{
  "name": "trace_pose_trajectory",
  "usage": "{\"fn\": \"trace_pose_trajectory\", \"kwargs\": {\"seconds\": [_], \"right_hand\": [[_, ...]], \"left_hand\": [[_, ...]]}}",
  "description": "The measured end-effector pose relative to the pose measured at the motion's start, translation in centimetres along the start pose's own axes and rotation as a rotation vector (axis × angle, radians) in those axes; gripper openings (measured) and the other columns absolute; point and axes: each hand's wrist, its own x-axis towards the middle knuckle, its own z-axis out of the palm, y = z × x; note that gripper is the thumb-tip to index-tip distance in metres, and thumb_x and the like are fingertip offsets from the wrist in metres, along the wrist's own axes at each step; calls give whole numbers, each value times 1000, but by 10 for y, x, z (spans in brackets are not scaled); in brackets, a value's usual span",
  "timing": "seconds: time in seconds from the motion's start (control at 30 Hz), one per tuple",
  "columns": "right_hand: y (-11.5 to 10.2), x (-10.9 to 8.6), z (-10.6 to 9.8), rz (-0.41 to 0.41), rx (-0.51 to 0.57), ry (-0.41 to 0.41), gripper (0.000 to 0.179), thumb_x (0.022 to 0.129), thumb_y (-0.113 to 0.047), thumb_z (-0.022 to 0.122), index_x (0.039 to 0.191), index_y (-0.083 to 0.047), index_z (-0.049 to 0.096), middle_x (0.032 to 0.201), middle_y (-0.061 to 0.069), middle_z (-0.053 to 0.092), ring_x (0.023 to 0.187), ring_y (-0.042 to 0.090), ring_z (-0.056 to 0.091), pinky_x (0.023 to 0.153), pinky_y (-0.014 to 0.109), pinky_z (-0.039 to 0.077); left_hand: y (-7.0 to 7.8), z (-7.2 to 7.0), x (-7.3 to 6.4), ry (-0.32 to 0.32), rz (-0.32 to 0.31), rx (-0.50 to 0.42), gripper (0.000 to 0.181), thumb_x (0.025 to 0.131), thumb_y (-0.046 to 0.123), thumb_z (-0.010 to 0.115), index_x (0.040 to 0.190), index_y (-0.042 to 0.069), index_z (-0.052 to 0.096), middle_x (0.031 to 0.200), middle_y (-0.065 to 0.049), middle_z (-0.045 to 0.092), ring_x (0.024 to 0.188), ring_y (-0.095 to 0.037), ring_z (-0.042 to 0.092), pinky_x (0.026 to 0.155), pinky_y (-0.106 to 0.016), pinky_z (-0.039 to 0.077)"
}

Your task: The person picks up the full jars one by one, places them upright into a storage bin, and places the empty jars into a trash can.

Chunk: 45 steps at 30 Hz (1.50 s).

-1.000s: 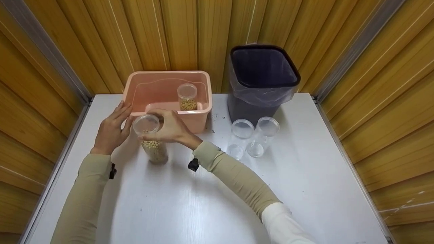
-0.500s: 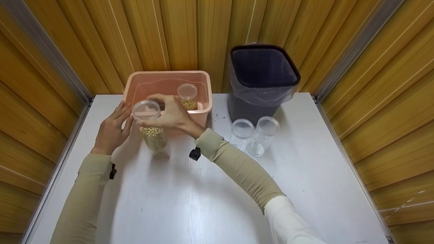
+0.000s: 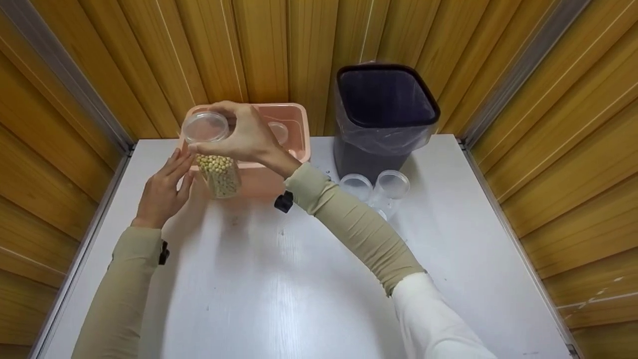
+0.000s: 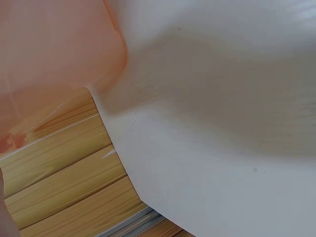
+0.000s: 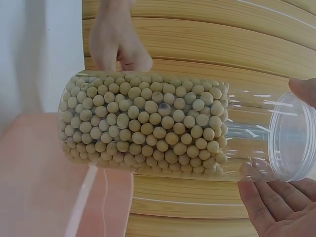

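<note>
My right hand [image 3: 249,137] grips a clear plastic jar [image 3: 219,179] near its lid. Held upright, the jar hangs above the table over the front wall of a pink plastic bin [image 3: 299,112]. Pale round soybeans [image 5: 148,123] fill it about two thirds in the right wrist view, where thumb and fingers [image 5: 286,207] clasp the lid end. My left hand [image 3: 162,192] rests against the bin's front left corner with its fingers extended. Inside the bin stands another lidded jar [image 3: 279,132], partly hidden behind my right hand.
Two empty clear jars [image 3: 393,185] stand side by side on the white table [image 3: 309,289], partly behind my right forearm. Behind them is a dark trash can [image 3: 374,154] lined with a clear bag. Wood-patterned panels [image 3: 314,55] enclose the table's back and sides.
My right hand has lifted the jar of soybeans off the table, up and toward the pink bin. My left hand has stayed at the bin's corner.
</note>
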Motion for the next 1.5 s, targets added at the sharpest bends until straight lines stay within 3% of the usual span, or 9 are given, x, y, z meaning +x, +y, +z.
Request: {"fn": "trace_pose_trajectory", "kwargs": {"seconds": [0.3,0.83,1.2,1.5], "right_hand": [[-7,17,-9,51,-27,50,78,74,-40,99,135,-2,68,117,4,77,101,9,73,85,18,60],[12,45,-16,94,-69,139,78,76,-43,98,135,-2,68,119,7,78,100,12,74,84,17,59],[17,64,-6,108,-67,169,78,77,-43,97,136,-3,67,118,5,78,98,10,75,82,16,59],[39,59,-4,144,-74,217,78,76,-45,97,137,-6,67,116,3,79,97,8,75,80,17,59]], "left_hand": [[-1,1,3,18,17,-2,48,104,8,69,151,3,60,151,-19,62,151,-40,48,113,-64,48],[4,5,4,13,25,-19,44,107,11,66,149,1,61,153,-18,61,151,-40,48,112,-64,48],[0,-6,-3,7,-14,0,44,107,13,65,150,2,61,154,-17,60,152,-38,47,114,-64,46],[1,-1,0,-11,-12,-1,44,108,14,65,149,1,61,154,-17,60,152,-38,47,115,-63,46]]}}
